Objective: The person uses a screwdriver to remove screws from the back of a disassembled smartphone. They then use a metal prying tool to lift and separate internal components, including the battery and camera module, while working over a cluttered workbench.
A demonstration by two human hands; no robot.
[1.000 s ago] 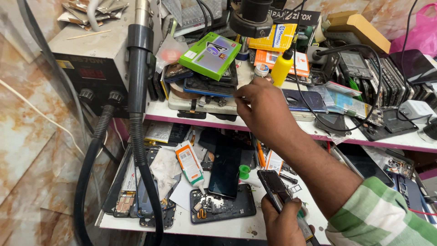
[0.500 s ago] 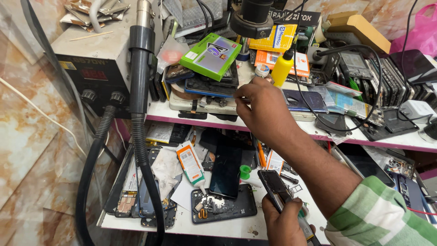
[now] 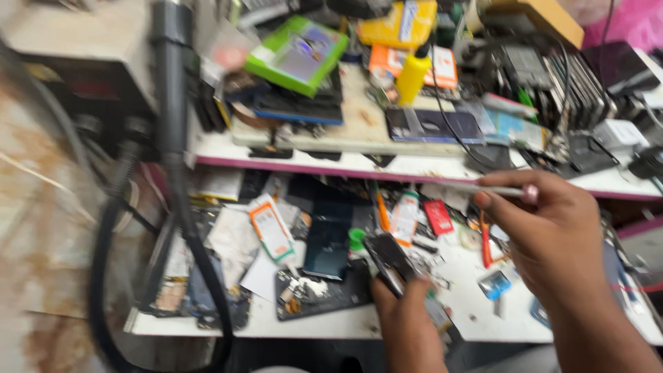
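Both hands work low over a cluttered white tabletop (image 3: 483,321), though the picture is blurred. Left hand (image 3: 407,321) rises from the bottom edge, fingers curled shut around a dark, slim phone part (image 3: 388,257) tilted up and to the left. Right hand (image 3: 552,238) comes in from the lower right, wrist bent, thumb and forefinger pinching a thin pale tool (image 3: 494,188) that lies roughly level above the knuckles. Just left of the left hand lies an opened phone body (image 3: 324,293); beyond it a dark screen panel (image 3: 330,235). Farther off, above both hands, a shelf carries a green box (image 3: 297,55) and a yellow bottle (image 3: 412,74).
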